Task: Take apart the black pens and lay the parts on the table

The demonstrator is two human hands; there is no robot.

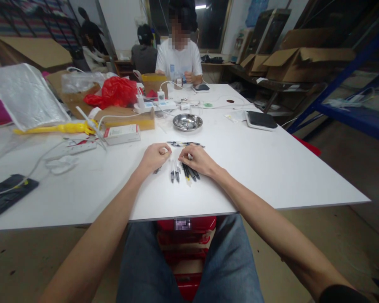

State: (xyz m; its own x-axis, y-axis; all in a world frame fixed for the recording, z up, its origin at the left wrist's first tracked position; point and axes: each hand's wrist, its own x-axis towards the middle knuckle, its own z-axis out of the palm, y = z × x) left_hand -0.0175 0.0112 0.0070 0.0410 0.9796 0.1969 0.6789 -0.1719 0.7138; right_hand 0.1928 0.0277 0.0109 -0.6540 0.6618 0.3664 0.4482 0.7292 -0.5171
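Note:
My left hand (156,157) rests over the white table with its fingers curled into a pinch; whatever is in them is too small to make out. A small dark piece shows beneath that hand. To its right my right hand (198,160) is bent, thumb and fingertips together, their contents also unclear. Clear pens with dark tips (174,172) lie side by side between the hands. Black pens (189,171), some with yellow ends, lie partly under my right hand. Beyond both hands, several pens (173,144) lie crosswise, partly hidden by the right hand.
A shiny metal bowl (187,122) with small pieces inside stands behind the pens. Left are a small white box (122,134), a red plastic bag (116,91), a yellow hand-shaped stick (60,128) and cables. A black-topped device (261,120) lies right. Another person (180,59) sits opposite.

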